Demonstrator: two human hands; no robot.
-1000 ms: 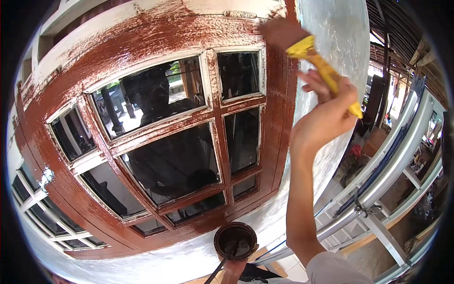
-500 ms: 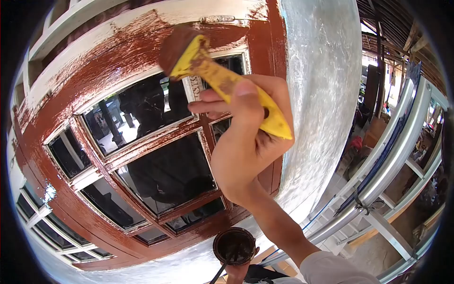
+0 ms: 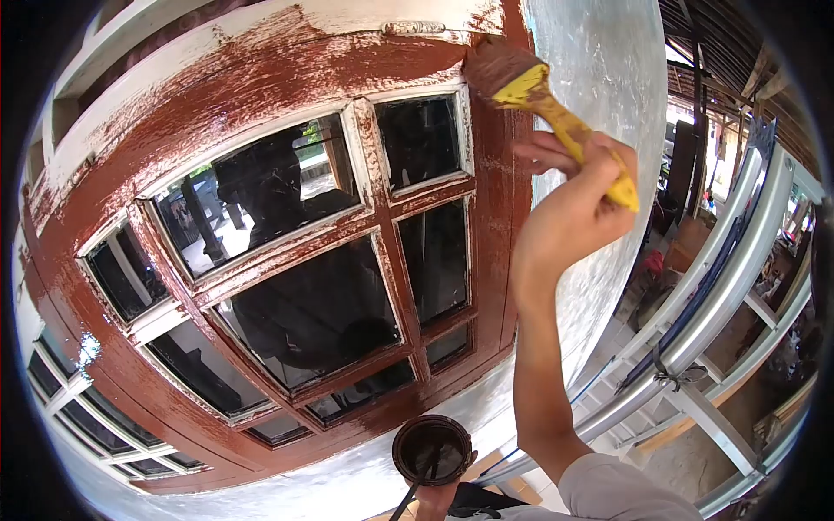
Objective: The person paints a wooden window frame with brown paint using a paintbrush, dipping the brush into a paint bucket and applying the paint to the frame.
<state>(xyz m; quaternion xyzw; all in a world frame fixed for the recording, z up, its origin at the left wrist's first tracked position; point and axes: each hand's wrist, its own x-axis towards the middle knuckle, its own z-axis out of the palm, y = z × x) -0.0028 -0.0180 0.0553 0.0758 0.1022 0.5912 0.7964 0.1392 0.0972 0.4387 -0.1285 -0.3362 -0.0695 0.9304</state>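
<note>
My right hand [image 3: 578,204] grips the yellow handle of a paintbrush [image 3: 569,130]. Its wide bristles, coated in brown paint, meet the right upright of the window frame [image 3: 499,252] near the top corner. Below, my left hand [image 3: 437,498] holds a round paint can [image 3: 432,450] from underneath, with its fingers partly hidden. Dark paint shows inside the can, and a thin dark stick [image 3: 404,502] leans out over its rim. Reddish-brown paint covers much of the frame, while the top rail [image 3: 287,65] is streaked with cream-white patches.
Dark glass panes [image 3: 304,304] fill the window. A grey plastered wall [image 3: 591,52] borders it on the right. Beyond that stand silver metal rails [image 3: 712,304] under a roofed area with cluttered items. A second window [image 3: 95,417] is at the lower left.
My right hand has carried the paintbrush to the right, from over the top rail to the frame's right upright. My left hand and the paint can have stayed nearly still.
</note>
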